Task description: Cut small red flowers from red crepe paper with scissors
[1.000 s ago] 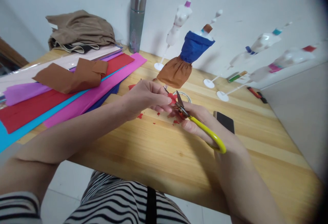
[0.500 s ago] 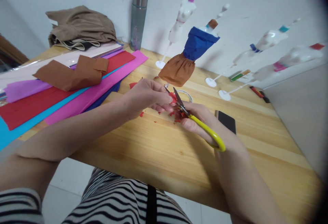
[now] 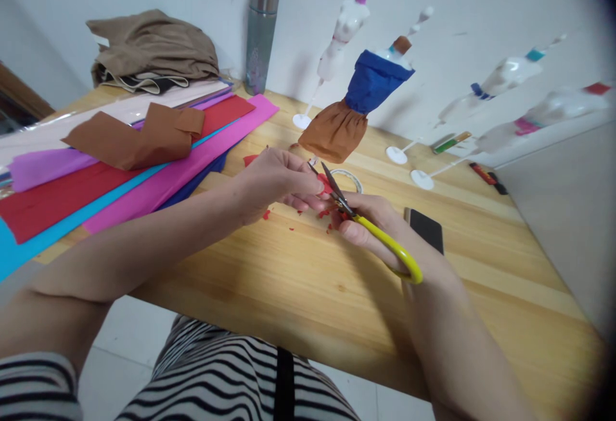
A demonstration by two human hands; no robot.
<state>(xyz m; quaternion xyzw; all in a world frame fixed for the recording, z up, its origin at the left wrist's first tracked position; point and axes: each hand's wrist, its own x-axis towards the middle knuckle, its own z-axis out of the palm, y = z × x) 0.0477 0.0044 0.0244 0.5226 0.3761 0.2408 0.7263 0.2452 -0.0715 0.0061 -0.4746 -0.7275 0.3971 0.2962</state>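
Pinched in the fingers of my left hand point(image 3: 283, 180) is a small piece of red paper point(image 3: 325, 183). My right hand point(image 3: 373, 219) grips yellow-handled scissors point(image 3: 387, 244), their blades parted and up against the red paper. Small red scraps point(image 3: 266, 214) lie on the wooden table point(image 3: 308, 292) under my hands. A roll of tape point(image 3: 353, 176) lies just behind the scissors, partly hidden by them. Beyond my hands stands a mini dress form in a blue top point(image 3: 380, 81) and a gathered brown skirt point(image 3: 332, 131).
Coloured paper sheets point(image 3: 231, 116) and a folded brown piece point(image 3: 139, 142) lie at left, near bunched brown cloth point(image 3: 154, 45). A thermos point(image 3: 262, 29) stands at the back. Several white dress forms point(image 3: 349, 20) line the wall. A phone point(image 3: 424, 230) lies right of my right hand.
The scissor blades have tilted slightly and seem a little wider apart. My left hand stays almost still, holding the red paper.
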